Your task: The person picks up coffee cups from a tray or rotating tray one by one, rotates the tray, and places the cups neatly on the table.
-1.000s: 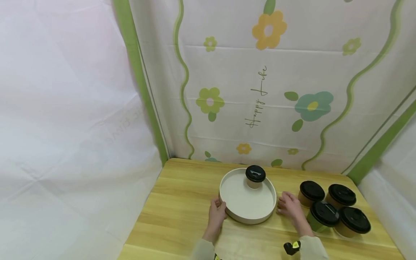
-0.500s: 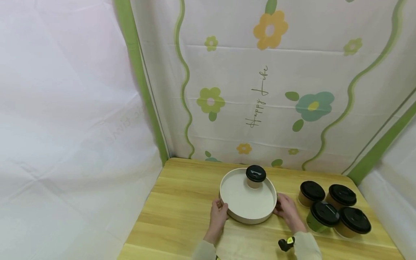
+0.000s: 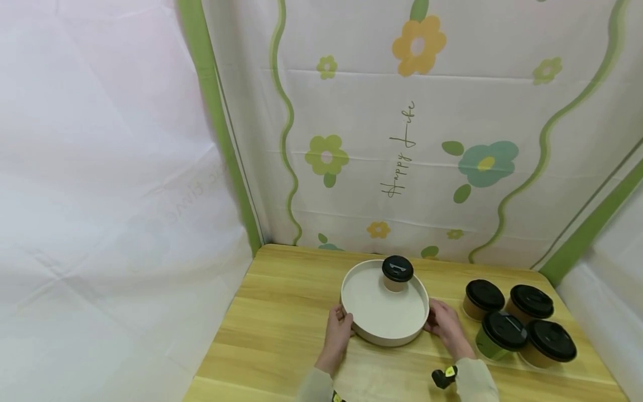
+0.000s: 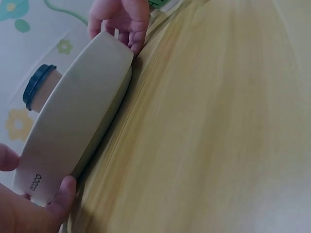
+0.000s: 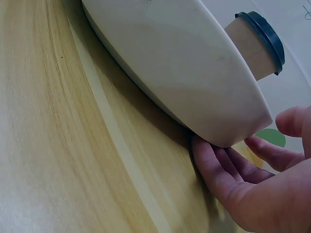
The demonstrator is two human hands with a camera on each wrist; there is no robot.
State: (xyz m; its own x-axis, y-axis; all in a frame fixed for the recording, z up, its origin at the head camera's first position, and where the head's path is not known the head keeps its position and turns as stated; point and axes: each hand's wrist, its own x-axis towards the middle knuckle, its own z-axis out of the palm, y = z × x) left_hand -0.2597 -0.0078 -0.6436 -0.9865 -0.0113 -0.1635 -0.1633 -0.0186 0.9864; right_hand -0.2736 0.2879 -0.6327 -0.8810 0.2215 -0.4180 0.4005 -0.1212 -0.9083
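A round cream tray (image 3: 384, 324) with a raised wall sits on the wooden table. A small brown paper cup (image 3: 396, 285) with a black lid stands upright inside it, towards the back right. My left hand (image 3: 337, 338) grips the tray's left side, its fingers spread along the wall in the left wrist view. On the opposite side, my right hand (image 3: 446, 325) holds the tray; the right wrist view shows curled fingers (image 5: 214, 167) at the tray's lower edge and the thumb close to the rim.
Several black-lidded cups cluster at the table's right: a brown cup (image 3: 474, 310), a green cup (image 3: 489, 346) and larger brown cups such as the front one (image 3: 537, 354). A flower-printed curtain (image 3: 351, 123) hangs behind the table (image 3: 261, 329).
My right hand has moved left from beside the tray and taken hold of its right side. The left hand stays at the left side. Tray and cups look unmoved.
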